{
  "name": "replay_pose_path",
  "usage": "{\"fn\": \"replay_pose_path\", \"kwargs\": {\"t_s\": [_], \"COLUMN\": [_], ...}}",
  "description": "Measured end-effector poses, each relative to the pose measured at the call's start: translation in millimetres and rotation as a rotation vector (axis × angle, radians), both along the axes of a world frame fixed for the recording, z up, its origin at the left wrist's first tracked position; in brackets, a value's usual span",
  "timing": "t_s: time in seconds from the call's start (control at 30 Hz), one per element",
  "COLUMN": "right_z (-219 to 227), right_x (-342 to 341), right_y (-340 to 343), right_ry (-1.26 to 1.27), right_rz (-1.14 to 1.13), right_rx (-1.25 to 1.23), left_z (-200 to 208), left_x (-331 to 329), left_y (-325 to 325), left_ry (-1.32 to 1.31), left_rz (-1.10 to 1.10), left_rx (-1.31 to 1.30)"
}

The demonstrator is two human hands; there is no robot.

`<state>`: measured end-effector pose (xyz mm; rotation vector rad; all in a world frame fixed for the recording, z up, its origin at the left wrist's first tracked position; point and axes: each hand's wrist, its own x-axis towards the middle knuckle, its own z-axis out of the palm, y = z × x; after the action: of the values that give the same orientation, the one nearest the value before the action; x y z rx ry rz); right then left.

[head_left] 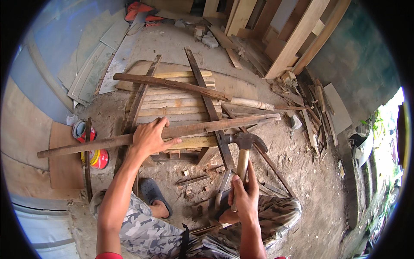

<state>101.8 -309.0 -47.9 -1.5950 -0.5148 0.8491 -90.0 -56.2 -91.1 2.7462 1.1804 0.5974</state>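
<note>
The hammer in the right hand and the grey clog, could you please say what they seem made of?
Hammer head: probably steel, dark and dull, with a thin curved claw.
Handle: perhaps bare wood, judging by its pale tan.
Clog: likely moulded foam or rubber, matte, from its vent holes.

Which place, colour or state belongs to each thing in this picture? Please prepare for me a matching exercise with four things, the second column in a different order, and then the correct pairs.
Things
1. Hammer
2. Left hand
3. Clog
4. Lower of the two cans

Place, colour or state
A. Dark grey, worn on a foot
B. Red and yellow, at the left
C. Head up, handle in the right hand
D. On the long wooden strip

Right pairs
1-C
2-D
3-A
4-B
</note>
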Motion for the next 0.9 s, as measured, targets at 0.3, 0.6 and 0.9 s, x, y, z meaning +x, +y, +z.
{"fn": "replay_pose_path", "kwargs": {"t_s": [0.3,0.6,0.9], "right_z": [-10.5,0.3,11.0], "right_x": [10.7,36.4,55.7], "right_y": [-33.9,-40.6,-38.6], "right_ry": [-0.094,-0.368,-0.378], "right_rz": [-0.046,-0.005,0.114], "right_rx": [0.091,0.123,0.041], "left_z": [0.6,34.0,-1.3], "left_x": [-15.5,-13.8,-5.3], "left_y": [13.7,0.7,-4.8], "left_ry": [0.024,0.004,0.13], "left_rz": [-0.178,-0.105,-0.123], "left_rx": [0.048,-0.134,0.002]}}
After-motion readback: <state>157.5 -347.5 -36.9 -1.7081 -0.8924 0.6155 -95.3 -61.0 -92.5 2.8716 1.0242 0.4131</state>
